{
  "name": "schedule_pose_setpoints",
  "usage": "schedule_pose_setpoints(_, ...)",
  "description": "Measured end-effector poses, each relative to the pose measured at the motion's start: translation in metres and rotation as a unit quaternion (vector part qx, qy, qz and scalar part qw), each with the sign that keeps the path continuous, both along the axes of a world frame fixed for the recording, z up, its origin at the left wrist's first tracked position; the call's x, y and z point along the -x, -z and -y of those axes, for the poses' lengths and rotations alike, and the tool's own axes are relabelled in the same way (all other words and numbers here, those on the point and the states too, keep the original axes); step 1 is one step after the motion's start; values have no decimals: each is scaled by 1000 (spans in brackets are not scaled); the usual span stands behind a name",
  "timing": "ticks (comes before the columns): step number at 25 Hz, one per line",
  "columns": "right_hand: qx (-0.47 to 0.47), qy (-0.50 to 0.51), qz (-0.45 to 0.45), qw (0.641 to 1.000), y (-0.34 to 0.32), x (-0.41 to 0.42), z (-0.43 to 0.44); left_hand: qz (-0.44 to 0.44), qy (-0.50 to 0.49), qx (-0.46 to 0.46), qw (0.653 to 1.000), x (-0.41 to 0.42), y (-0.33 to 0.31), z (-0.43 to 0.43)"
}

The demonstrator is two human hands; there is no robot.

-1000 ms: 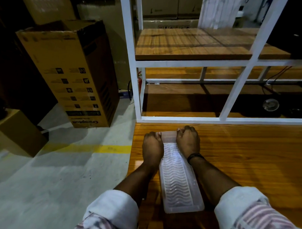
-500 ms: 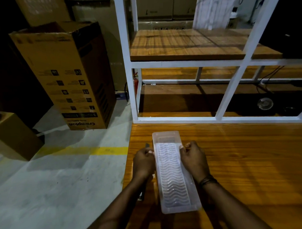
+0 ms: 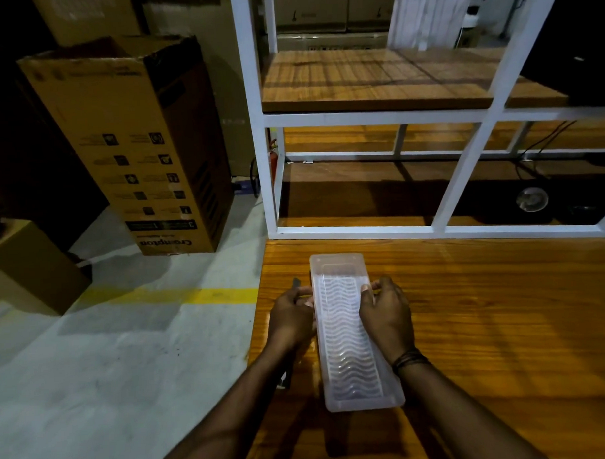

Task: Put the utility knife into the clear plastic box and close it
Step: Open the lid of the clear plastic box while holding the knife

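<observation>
A long clear plastic box (image 3: 349,334) with a wavy ribbed lid lies lengthwise on the wooden table (image 3: 503,325), lid down on it. My left hand (image 3: 290,319) pinches the box's left edge near the far end. My right hand (image 3: 386,312) pinches the right edge opposite. A dark, slim utility knife (image 3: 296,283) lies on the table just left of the box. My left hand and forearm hide most of the knife; only its far tip and a bit near my wrist show.
The table's left edge (image 3: 259,320) runs close beside my left hand, with concrete floor and a yellow line beyond. A white metal shelf frame (image 3: 431,230) stands at the table's far edge. A tall cardboard carton (image 3: 130,146) stands on the floor to the left.
My hands have slid back from the far end of the box to its two long sides. The box has stayed in place on the table.
</observation>
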State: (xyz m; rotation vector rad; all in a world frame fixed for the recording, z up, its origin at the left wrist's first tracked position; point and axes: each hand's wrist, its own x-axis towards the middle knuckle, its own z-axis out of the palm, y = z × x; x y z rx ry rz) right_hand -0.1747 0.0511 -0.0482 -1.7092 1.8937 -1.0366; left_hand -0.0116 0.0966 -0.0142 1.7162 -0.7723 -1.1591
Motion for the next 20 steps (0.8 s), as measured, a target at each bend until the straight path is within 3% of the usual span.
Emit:
schedule_pose_setpoints(4, -55, -57, -6, 997, -6, 3, 14, -30, 18, 16, 999, 1, -17, 1)
schedule_pose_setpoints(8, -33, -107, -135, 985, -41, 0, -1, -54, 1, -7, 999, 0, -22, 3)
schedule_pose_setpoints(13, -60, -257, -302, 916, -67, -11, -89, -118, -2, -56, 991, -3, -9, -23)
schedule_pose_setpoints(16, -150, -268, -354, 883, -71, -20, -101, -142, 25, -55, 988, -3, -2, -39)
schedule_pose_setpoints(20, -139, -256, -401, 869, -68, -28, -104, -142, 27, -33, 989, -2, 5, -44)
